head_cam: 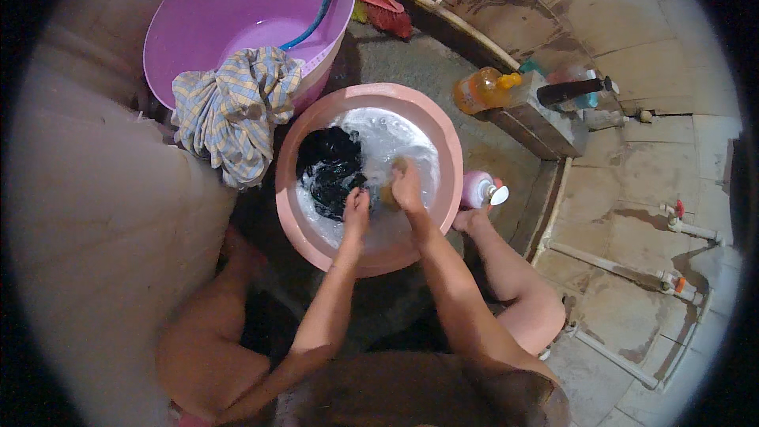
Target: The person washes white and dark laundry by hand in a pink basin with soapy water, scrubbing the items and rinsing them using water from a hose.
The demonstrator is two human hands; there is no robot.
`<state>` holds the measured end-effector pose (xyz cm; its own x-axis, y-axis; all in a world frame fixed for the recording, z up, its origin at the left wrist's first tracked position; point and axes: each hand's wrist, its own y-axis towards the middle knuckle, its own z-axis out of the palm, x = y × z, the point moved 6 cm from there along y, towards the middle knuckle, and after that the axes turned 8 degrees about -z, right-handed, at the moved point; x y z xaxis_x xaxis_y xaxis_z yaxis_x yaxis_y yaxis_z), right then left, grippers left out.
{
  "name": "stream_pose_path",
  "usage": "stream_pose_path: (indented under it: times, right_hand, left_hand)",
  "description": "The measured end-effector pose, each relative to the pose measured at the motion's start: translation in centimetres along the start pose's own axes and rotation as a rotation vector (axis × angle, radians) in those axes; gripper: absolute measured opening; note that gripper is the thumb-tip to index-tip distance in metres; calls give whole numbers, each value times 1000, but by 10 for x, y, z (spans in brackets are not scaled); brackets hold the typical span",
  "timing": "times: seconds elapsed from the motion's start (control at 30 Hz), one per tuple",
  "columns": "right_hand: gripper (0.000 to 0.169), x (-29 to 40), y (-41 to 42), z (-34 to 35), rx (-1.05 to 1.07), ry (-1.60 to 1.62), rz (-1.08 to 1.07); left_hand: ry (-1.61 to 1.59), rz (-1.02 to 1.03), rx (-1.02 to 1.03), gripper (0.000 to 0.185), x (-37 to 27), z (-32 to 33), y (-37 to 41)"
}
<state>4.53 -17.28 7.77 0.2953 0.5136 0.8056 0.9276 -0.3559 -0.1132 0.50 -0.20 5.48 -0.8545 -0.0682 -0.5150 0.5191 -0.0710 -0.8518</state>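
Note:
A round pink plastic basin (pixel 369 90) stands on the floor between my legs, with sudsy water (pixel 385 136) inside. Wet black cloth (pixel 329 172) fills its left half. My left hand (pixel 356 211) is at the cloth's right edge with fingers bent; whether it grips the fabric is unclear. Over the suds on the right is my right hand (pixel 407 187), blurred by motion. Something yellowish-brown shows by its fingertips and beside it, too blurred to name, and I cannot tell whether the hand holds it.
A large purple tub (pixel 195 18) with a blue hose (pixel 325 9) stands at the upper left, checked cloth (pixel 237 110) draped over its rim. Right of the basin is a pink pump bottle (pixel 476 190). An orange bottle (pixel 477 92) stands by a ledge (pixel 545 118); a red broom (pixel 385 9) lies behind.

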Motion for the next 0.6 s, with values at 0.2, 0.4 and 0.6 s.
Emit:
stream_pose_path:
  times: [0.2, 0.4, 0.6]
  right_hand:
    - [30, 47, -88, 33, 27, 440, 3]
    - [39, 82, -38, -1, 251, -74, 248]
    - [39, 102, -70, 24, 152, -91, 44]
  left_hand:
    - [-548, -579, 422, 70, -46, 11, -59]
    - [-578, -216, 235, 35, 14, 8, -4]
    - [-881, -51, 776, 41, 72, -39, 62]
